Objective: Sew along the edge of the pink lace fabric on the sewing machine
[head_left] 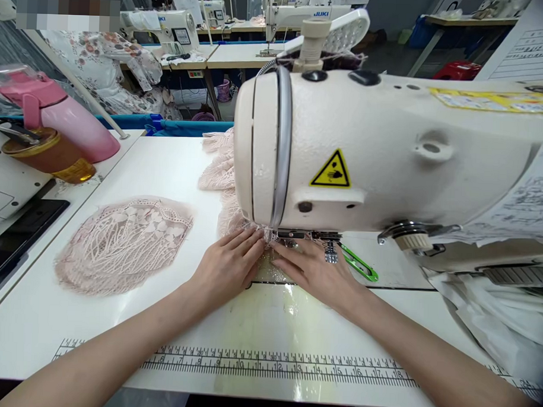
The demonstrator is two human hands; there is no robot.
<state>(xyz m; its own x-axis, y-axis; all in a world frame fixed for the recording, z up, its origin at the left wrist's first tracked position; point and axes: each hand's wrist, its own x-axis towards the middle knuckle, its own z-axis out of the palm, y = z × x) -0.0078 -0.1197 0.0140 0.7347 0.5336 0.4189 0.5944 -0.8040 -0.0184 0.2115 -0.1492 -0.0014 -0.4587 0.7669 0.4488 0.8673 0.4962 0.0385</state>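
Left hand flattened, fingertips on pink lace stretching ahead, right hand half-spread beside it, hold unclear, I judge slipping lace could drag fingers under the sewing machine.

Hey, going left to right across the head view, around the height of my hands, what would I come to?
Black smartphone, pale pink lace pile, left hand, right hand, green thread snips, crumpled white material.

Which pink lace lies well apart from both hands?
The rounded lace piece, spread on the left of the tabletop; the bunched lace runs up to the left hand.
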